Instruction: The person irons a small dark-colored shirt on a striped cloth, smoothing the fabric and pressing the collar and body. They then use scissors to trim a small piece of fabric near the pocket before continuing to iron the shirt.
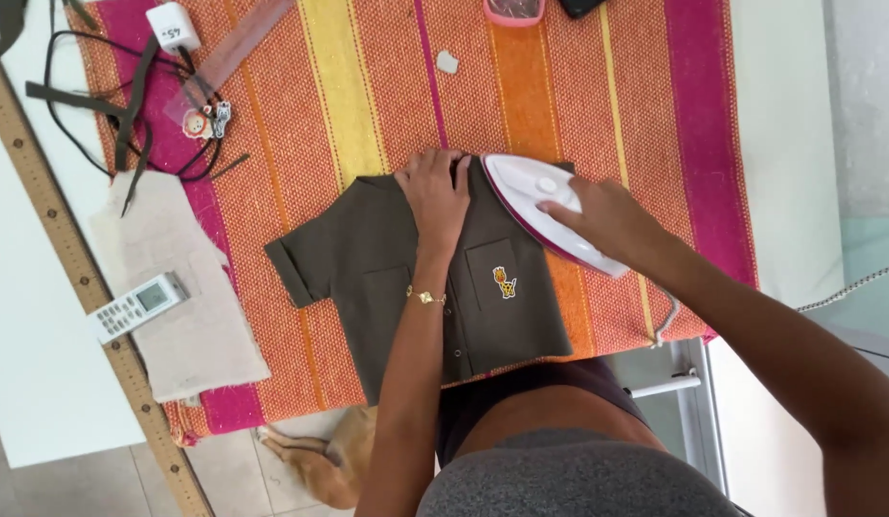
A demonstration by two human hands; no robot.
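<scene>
small olive-green cotton shirt [387, 278]: soft, light, creases easily | left hand [435, 191] fingers spread flat on collar | right hand [602, 218] fingers wrapped round white-and-magenta iron [540, 206] (heavy, likely hot; hold by handle only)

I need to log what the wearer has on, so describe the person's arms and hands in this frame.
Both arms are bare, with no sleeves reaching the forearms or wrists and no gloves. The left hand has a thin gold chain bracelet with small round links at the wrist. The right hand shows no ring, watch or band that I can make out.
</scene>
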